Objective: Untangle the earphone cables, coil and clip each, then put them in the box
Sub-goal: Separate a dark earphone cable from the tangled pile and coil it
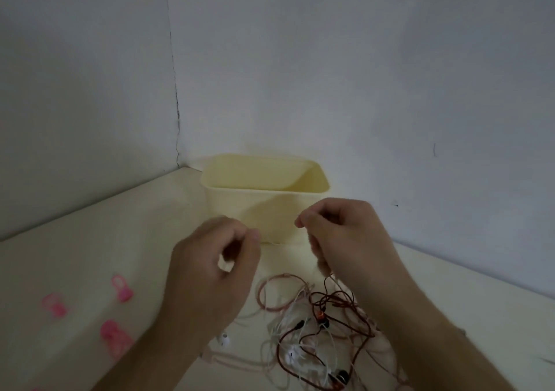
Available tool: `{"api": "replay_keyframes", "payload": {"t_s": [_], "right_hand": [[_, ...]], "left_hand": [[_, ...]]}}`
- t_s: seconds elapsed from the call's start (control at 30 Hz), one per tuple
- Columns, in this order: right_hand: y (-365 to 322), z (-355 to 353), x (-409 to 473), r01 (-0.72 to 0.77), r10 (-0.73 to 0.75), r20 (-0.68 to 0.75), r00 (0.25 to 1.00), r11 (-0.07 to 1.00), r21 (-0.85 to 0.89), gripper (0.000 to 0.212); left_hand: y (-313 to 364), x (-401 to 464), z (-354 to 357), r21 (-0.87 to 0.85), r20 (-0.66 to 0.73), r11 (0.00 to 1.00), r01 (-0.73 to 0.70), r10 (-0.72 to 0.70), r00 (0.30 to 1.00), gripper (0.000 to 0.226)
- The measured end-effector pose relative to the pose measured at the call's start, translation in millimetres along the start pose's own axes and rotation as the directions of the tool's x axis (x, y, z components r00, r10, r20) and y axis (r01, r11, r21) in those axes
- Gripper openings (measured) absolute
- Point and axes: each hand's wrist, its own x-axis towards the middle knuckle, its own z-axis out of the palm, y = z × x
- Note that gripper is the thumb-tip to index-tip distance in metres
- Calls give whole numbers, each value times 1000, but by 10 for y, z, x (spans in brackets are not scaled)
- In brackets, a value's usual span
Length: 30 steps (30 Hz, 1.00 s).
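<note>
A tangle of earphone cables, dark red, pink and white, lies on the pale table in front of me, with white earbuds among the strands. My right hand is raised over the tangle, its thumb and forefinger pinched together, and dark red and pale strands hang from under its palm down to the pile. My left hand hovers level with it on the left, fingers curled and thumb meeting forefinger in a pinch; any thin pale cable in it is too faint to make out. The cream box stands open just behind both hands.
Three pink clips lie on the table at the left: one nearest the hands, one further left, one closer to me. Walls meet in a corner behind the box. A pale plug and cable run under my left forearm.
</note>
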Motion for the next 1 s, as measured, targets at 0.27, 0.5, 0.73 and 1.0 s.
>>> {"api": "replay_keyframes", "payload": {"t_s": [0.27,0.5,0.73,1.0], "right_hand": [[3,296,-177,295,-278,99,955,899,-324,23],[-49,219,-193,522,-283,487,826,709,-474,16],[107,125,-70,511,-347,408,844,750,-419,65],[269,-3,117,561,-576,192,795,575,-595,14]], "left_hand": [[131,9,125,-439,377,712,548,-407,832,40],[25,71,70,-426,397,630,649,-515,760,29],[73,53,71,-470,510,625,623,-383,770,26],[-61,111,26,-502,608,518,693,-358,708,26]]}}
